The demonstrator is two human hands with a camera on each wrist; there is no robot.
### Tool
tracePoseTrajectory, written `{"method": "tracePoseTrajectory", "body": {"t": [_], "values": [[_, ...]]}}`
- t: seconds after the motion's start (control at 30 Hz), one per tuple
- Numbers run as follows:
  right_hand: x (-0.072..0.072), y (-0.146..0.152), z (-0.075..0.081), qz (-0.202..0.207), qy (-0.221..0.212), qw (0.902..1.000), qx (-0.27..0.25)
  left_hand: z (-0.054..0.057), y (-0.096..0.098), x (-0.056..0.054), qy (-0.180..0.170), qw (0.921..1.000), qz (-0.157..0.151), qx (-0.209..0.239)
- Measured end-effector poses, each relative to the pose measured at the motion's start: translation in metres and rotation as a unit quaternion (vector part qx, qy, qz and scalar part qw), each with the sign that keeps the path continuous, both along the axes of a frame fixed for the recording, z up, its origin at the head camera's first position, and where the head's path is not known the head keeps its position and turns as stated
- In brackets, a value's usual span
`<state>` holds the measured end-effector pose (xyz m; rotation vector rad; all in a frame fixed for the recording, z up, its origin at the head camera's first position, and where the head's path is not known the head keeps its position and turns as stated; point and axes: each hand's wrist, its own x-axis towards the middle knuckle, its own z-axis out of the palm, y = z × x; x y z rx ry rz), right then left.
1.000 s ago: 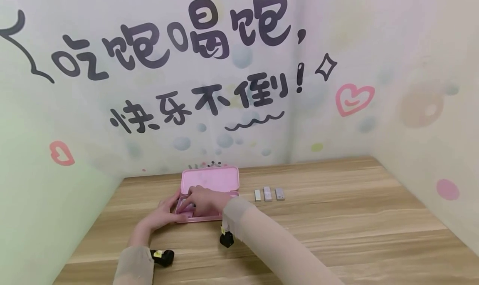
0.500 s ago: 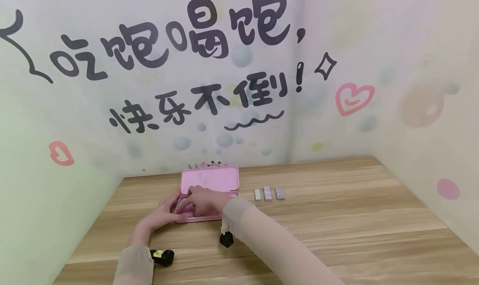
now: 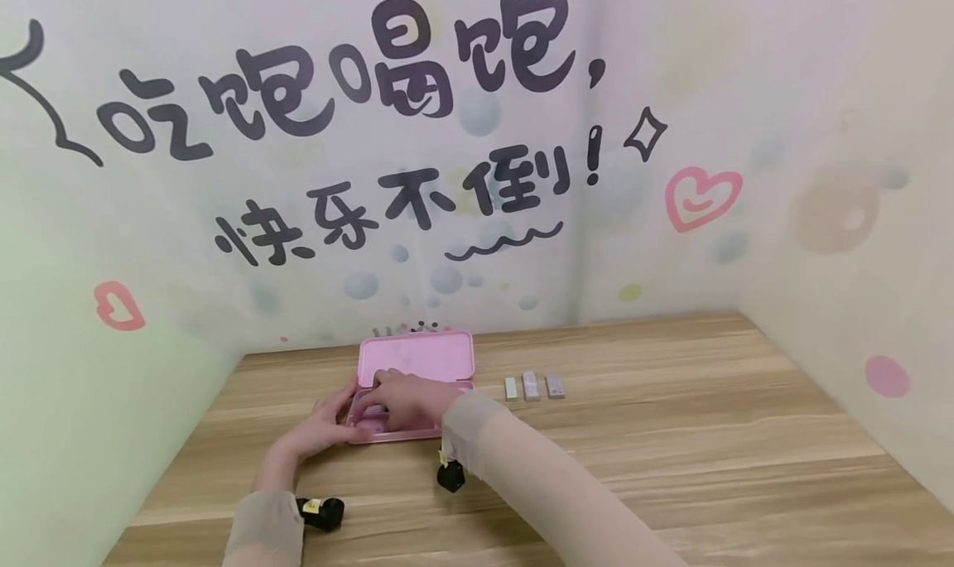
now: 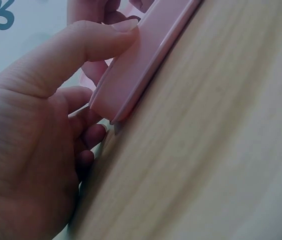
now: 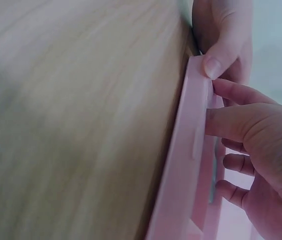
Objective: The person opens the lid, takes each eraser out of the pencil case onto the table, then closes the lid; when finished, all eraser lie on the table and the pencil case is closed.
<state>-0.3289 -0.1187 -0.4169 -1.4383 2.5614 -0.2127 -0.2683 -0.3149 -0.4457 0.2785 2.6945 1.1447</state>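
Observation:
A pink pencil case (image 3: 417,356) stands on the table with its lid raised at the back. My left hand (image 3: 320,426) grips the case's left end; in the left wrist view its thumb lies on the front wall (image 4: 131,70) and the other fingers go round the end. From the right, my right hand (image 3: 406,397) reaches down into the case near that end. In the right wrist view its thumb and index finger go behind the front wall (image 5: 181,145), the other fingers bent loosely. The tips are hidden, so whether they pinch anything does not show.
Right of the case, three small pale blocks, probably erasers, lie in a row: a whitish one (image 3: 510,388), a lilac-white one (image 3: 531,386) and a greyish one (image 3: 555,386). The wood-grain table (image 3: 671,434) meets a printed wall sheet (image 3: 522,285) behind.
The right hand's fingers shift slightly inside the case. The left hand keeps its hold, and the blocks stay in place; the head view moves a little.

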Motion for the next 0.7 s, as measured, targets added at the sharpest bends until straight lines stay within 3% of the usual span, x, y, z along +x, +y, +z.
{"method": "tracePoseTrajectory", "body": {"t": [0.33, 0.7], "values": [[-0.003, 0.012, 0.021, -0.006, 0.036, 0.9992, 0.016, -0.002, -0.001, 0.000, 0.003, 1.0000, 0.004, -0.002], [-0.013, 0.063, 0.041, 0.003, -0.030, 0.9981, -0.053, -0.001, 0.001, 0.001, -0.002, 1.0000, 0.005, -0.001]]}}
